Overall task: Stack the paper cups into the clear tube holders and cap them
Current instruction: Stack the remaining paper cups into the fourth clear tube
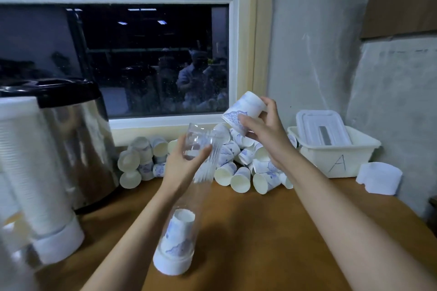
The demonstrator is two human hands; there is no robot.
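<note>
low in the centre of the frame, closest of all, a clear tube holder point(189, 198) leans tilted over the wooden table point(272, 231), white base cap point(171, 264) downward, with a few nested paper cups point(179, 231) at its bottom. the left hand point(182, 165) curls round the tube's upper part. the right hand point(262, 134), just up and right of the tube's open mouth, pinches one printed cup point(243, 108) tipped on its side. behind lies a heap of loose cups point(236, 168) under the window point(153, 61). at right sits a white bin point(335, 158); at left, a steel urn point(78, 149) and a filled tube point(35, 172).
</note>
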